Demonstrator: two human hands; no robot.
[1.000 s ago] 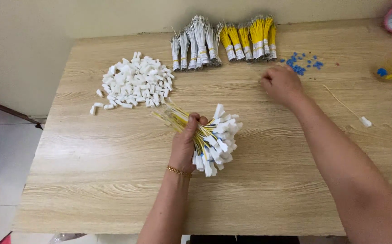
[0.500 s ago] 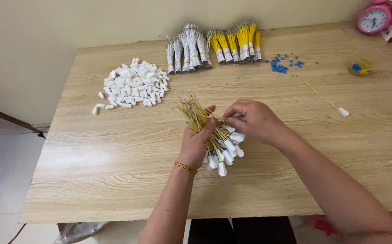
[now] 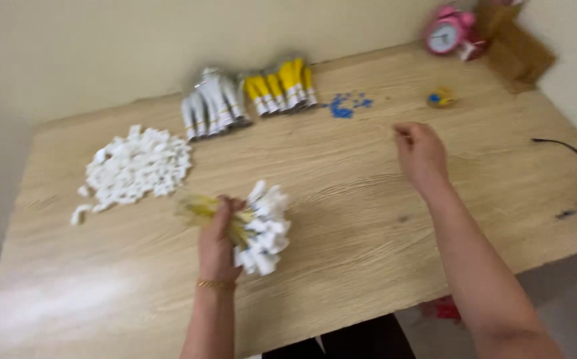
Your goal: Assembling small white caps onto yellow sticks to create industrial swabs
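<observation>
1 head-worn camera looks steeply down and forward across the wooden table [image 3: 368,199] toward the wall [image 3: 168,46], close above both forearms

Both forearms were bare, without sleeves; the left hand [image 3: 216,236] wore a thin gold chain bracelet [image 3: 214,284] at the wrist.

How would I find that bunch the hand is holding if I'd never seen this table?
Start at the light wooden table and look near its front edge, left of the middle. There the left hand has its grip around a bundle of thin yellow wires with white plastic ends. Unlike the loose pile of white plastic pieces behind it, this one is bunched and lifted.
</observation>
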